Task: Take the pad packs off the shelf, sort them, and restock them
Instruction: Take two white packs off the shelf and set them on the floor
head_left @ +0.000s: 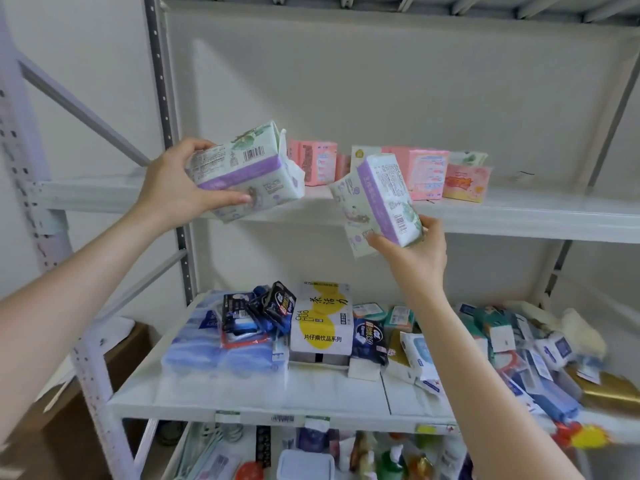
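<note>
Pad packs [427, 171] stand in a row on the upper shelf [536, 216]

White metal shelving rack [519, 216] fills most of the view, with a plain white back panel [381, 81] behind the boards and a grey perforated upright [162, 81] at its left corner. Left of that there's another pale perforated post [20, 150], with a diagonal brace [86, 109] crossing in front of a bare white wall [86, 39]. A brown cardboard box [69, 420] sits low on the left. Lighting's soft and even.
</note>
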